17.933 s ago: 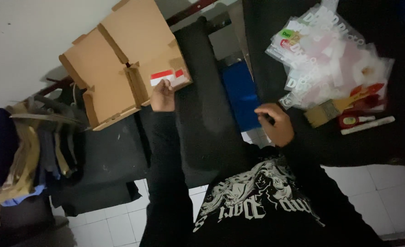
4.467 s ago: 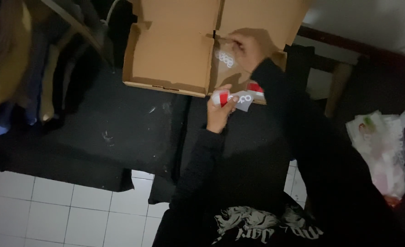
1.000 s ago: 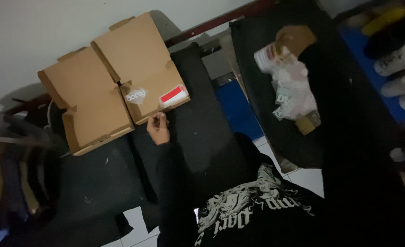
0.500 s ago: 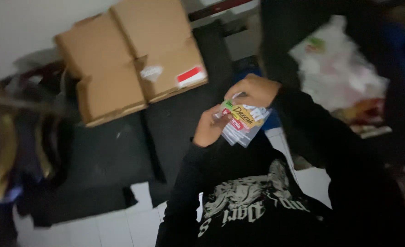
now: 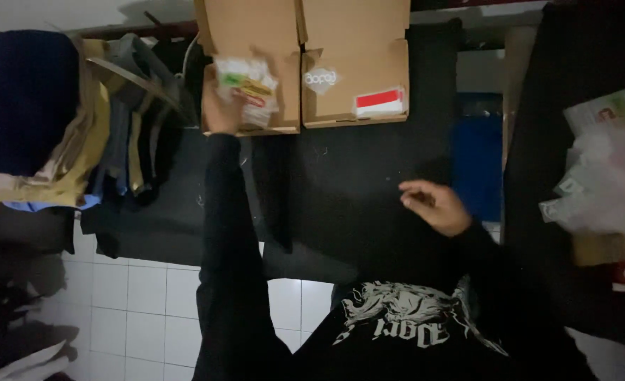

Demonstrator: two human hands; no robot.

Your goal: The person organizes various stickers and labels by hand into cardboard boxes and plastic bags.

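An open corrugated cardboard box (image 5: pixel 302 63) lies flat at the far edge of a black mat (image 5: pixel 341 183), its two shallow halves side by side. In the right half sit a small clear packet (image 5: pixel 321 79) with a white round mark and, to its right, a flat red-and-white packet (image 5: pixel 379 102). Over the left half, the left hand (image 5: pixel 221 109) reaches out on a black-sleeved arm, its fingers closed around a bundle of clear plastic packets (image 5: pixel 249 92) with green, yellow and red print; the bundle hangs just above the box's near rim. The right hand (image 5: pixel 432 206) hovers low over the mat, well apart from the box, fingers loosely curled with nothing in them.

At the right edge a heap of crinkled clear plastic bags (image 5: pixel 605 169) rests on another dark surface, with a blue panel (image 5: pixel 476 166) between that surface and the mat. At the left, folded clothes (image 5: pixel 65 127) in navy, yellow and grey are piled up against the mat's edge. Near the person, white floor tiles (image 5: pixel 143 303) show. The middle of the mat between box and right hand lies bare.
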